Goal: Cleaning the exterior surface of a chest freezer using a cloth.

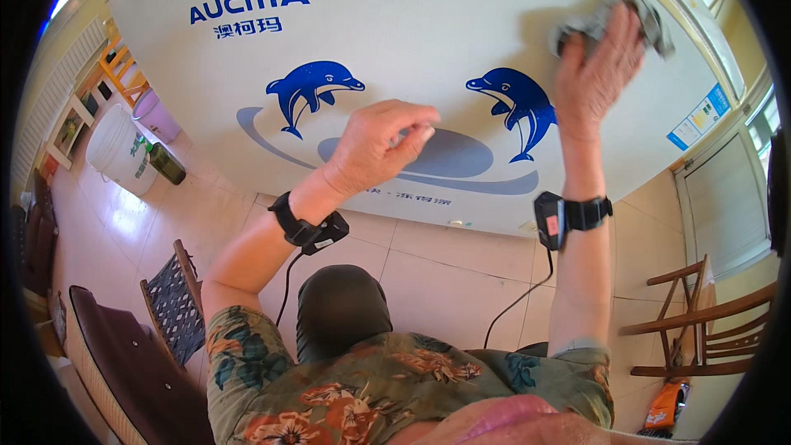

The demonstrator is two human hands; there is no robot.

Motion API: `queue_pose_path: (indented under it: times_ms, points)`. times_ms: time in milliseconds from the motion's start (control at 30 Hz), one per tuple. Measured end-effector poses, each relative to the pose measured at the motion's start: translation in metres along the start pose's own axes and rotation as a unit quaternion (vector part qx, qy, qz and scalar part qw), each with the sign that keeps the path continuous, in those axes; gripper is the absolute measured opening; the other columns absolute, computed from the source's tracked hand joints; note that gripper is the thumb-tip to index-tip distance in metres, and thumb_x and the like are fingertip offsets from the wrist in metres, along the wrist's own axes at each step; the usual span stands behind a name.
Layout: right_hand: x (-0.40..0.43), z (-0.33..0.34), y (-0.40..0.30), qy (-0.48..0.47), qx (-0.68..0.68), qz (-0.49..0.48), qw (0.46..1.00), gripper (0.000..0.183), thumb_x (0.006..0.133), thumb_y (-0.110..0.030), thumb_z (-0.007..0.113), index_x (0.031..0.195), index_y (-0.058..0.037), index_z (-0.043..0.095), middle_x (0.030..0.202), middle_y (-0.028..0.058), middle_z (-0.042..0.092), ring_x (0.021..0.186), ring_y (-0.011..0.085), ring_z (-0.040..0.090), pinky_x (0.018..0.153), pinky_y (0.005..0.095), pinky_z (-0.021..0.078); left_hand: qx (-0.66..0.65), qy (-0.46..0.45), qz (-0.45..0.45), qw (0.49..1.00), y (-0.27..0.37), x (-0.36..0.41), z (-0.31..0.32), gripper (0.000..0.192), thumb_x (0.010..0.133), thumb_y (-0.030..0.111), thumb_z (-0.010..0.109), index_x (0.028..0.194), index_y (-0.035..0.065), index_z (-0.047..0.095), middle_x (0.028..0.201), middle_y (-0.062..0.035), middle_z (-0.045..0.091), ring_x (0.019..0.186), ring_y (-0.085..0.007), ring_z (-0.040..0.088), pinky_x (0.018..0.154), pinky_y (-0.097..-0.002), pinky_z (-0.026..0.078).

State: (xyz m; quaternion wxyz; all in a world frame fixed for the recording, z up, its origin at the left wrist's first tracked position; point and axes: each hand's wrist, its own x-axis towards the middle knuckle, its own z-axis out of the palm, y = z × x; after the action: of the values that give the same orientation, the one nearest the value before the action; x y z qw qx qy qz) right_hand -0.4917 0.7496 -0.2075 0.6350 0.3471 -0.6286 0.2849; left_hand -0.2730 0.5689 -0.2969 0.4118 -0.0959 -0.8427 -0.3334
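Observation:
My right hand point(596, 74) presses a crumpled grey cloth point(646, 21) against the upper right of a white Aucma chest freezer's front panel point(414, 18). Its fingers lie over the cloth, which casts a shadow on the panel. My left hand point(389, 142) is in front of the panel's lower middle, fingers curled and thumb near the fingertips, with nothing seen in it. Two blue dolphin pictures point(315, 89) are printed on the panel, and an energy label point(698, 117) is at its right edge. Each wrist wears a black strapped device with a cable.
A white bucket point(120, 148), a purple bin point(156, 114) and a dark green bottle point(167, 164) stand on the tiled floor at left. Nearer are a woven folding stool point(170, 303) and a brown sofa point(117, 364). A wooden chair point(704, 327) stands at right.

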Motion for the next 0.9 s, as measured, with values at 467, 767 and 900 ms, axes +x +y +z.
queue_pose_path:
  times_ms: [467,767,900]
  points:
    - [-0.109,-0.010,-0.113,-0.304,0.362,-0.109,0.874,0.047,0.082,-0.004,0.063,0.128,-0.0141,0.062,0.124,0.0022,0.062,0.121,0.0217,0.055,0.103,0.0388,0.0425,0.215,0.134,0.121,0.960,-0.022,-0.036,-0.016,0.034,0.089,0.017,0.064,0.120,0.0027,0.057,0.125,-0.0168,0.058,0.115,-0.0355,0.054,0.102,-0.0449,0.039]
    - [-0.101,-0.051,-0.124,-0.307,0.608,0.718,0.144,0.043,0.103,-0.023,0.036,0.138,0.0002,0.049,0.126,0.0129,0.062,0.112,0.0264,0.062,0.094,0.0410,0.0533,-0.154,-0.001,-0.346,0.926,-0.039,-0.058,0.008,0.017,0.098,0.010,0.055,0.107,-0.0020,0.063,0.087,-0.0074,0.068,0.076,-0.0137,0.064,0.070,-0.0308,0.051]
    - [-0.126,-0.044,-0.103,-0.290,0.725,0.623,-0.045,0.042,0.104,-0.027,0.035,0.132,-0.0019,0.053,0.125,0.0110,0.062,0.110,0.0285,0.062,0.091,0.0410,0.0534,-0.155,-0.104,-0.344,0.920,-0.021,-0.064,0.011,0.031,0.102,0.016,0.047,0.125,-0.0020,0.057,0.115,-0.0096,0.064,0.100,-0.0174,0.062,0.089,-0.0307,0.049]
